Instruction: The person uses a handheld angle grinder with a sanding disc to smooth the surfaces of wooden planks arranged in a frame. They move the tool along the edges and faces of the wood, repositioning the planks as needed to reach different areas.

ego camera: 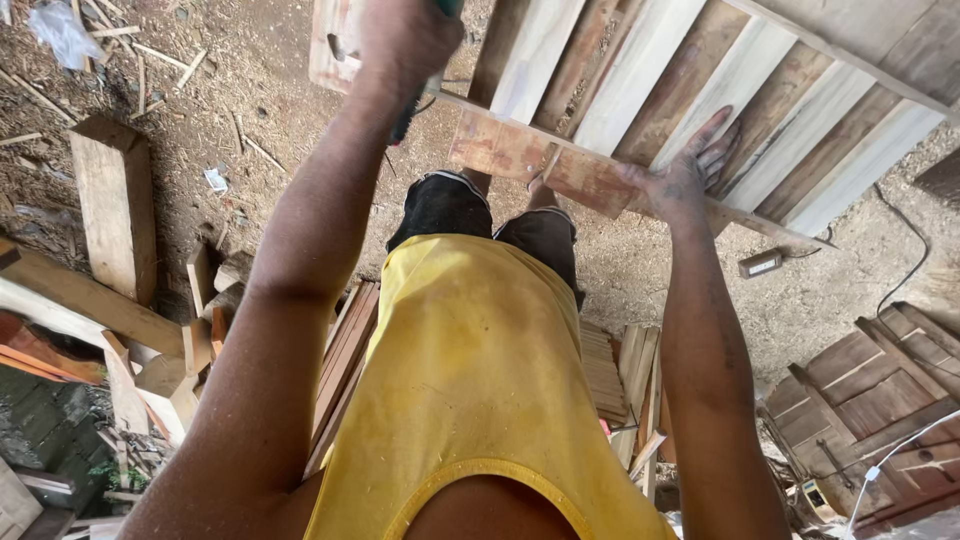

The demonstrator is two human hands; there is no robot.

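Offcut timber block (115, 205) on sawdust-strewn ground, left hand (405, 35) fisted on a green-handled tool (418, 95) mostly hidden and cropped at top, slatted wooden panel (640, 90) running off frame, right hand (690, 170) flat on it, fingers spread.

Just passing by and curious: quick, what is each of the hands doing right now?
Left hand: closed around a green-handled tool.
Right hand: open, flat on the wooden panel.
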